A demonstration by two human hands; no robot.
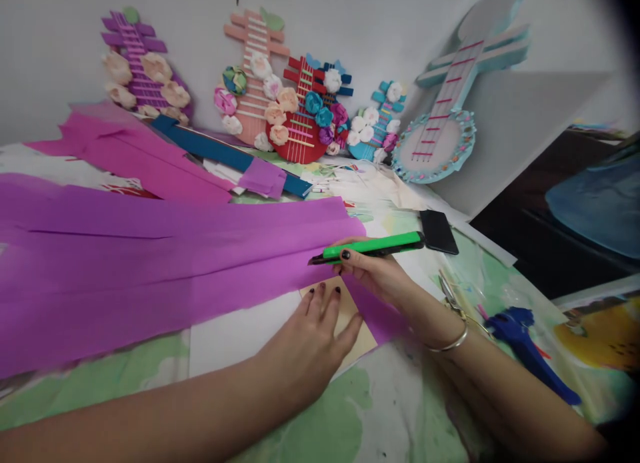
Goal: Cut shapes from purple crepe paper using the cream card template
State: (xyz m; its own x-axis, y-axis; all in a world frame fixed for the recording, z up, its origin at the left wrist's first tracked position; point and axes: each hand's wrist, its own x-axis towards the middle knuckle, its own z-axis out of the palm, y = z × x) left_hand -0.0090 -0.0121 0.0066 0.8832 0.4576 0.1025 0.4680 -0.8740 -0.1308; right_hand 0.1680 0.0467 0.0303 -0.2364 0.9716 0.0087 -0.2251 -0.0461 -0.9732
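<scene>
My right hand (375, 269) grips a green and black utility knife (375, 246), its dark tip pointing left over purple crepe paper (240, 249). With fingers spread, my left hand (317, 336) presses down on a cream-coloured card (357, 343). That card lies over the edge of the purple paper and on a white sheet (225, 343). Part of the card is hidden under my left hand. The knife tip is just above the card's far corner; whether it touches the paper I cannot tell.
Decorated paper lutes (300, 129) lean against the wall, and a larger pale blue one (440, 123) stands right. Pink crepe paper (135, 149) and a blue strip (215, 149) lie behind. To my right are a black phone (440, 231), scissors (449, 293) and a blue glue gun (530, 349).
</scene>
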